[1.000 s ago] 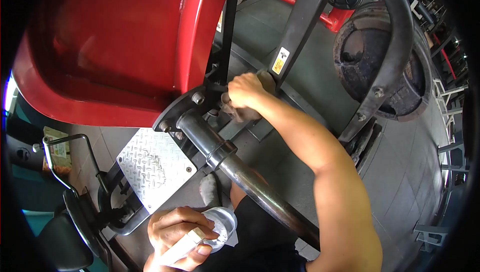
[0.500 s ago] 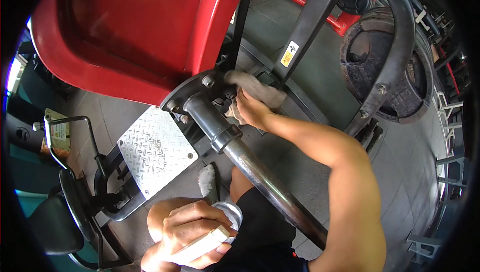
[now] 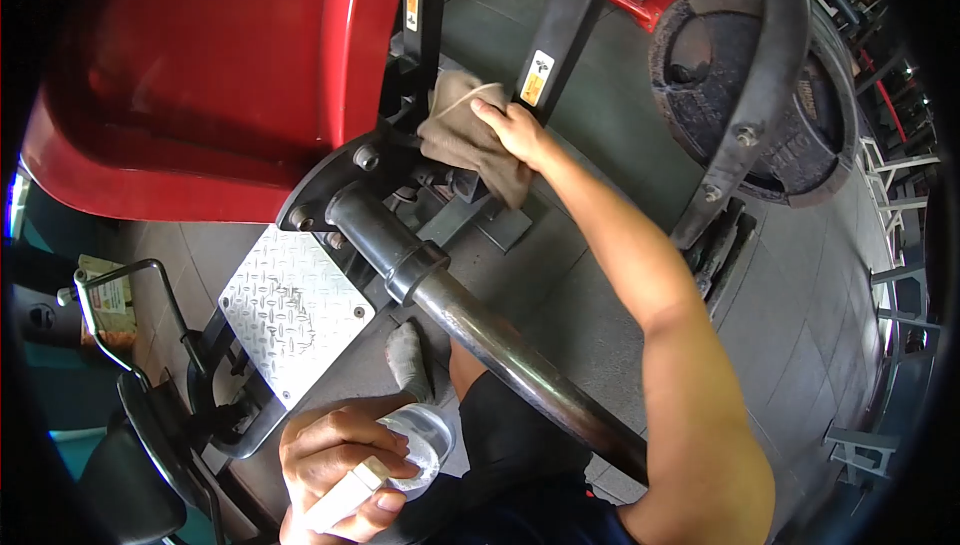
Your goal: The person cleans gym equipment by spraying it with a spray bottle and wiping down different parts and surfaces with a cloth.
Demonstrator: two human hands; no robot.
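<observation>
My right hand (image 3: 515, 135) grips a grey-brown cloth (image 3: 468, 135), which hangs beside the machine's black frame, behind the round bolted flange (image 3: 350, 170). In my left hand (image 3: 345, 460), low in the view, a white block-like object (image 3: 350, 493) is held between the fingers. A clear container (image 3: 425, 440) sits against that same hand, partly hidden by the fingers. Between my two arms a metal bar (image 3: 500, 350) slants down to the right from the flange.
A large red panel (image 3: 200, 65) fills the upper left. Below it lies a silver tread plate (image 3: 290, 310). Weight plates (image 3: 740, 85) hang on the right behind a curved black tube (image 3: 775, 55). A black seat (image 3: 125, 480) stands lower left.
My right hand has moved up and away from the bar's mount, and the cloth now hangs more open. My left hand has shifted slightly left and down. The whole view has shifted.
</observation>
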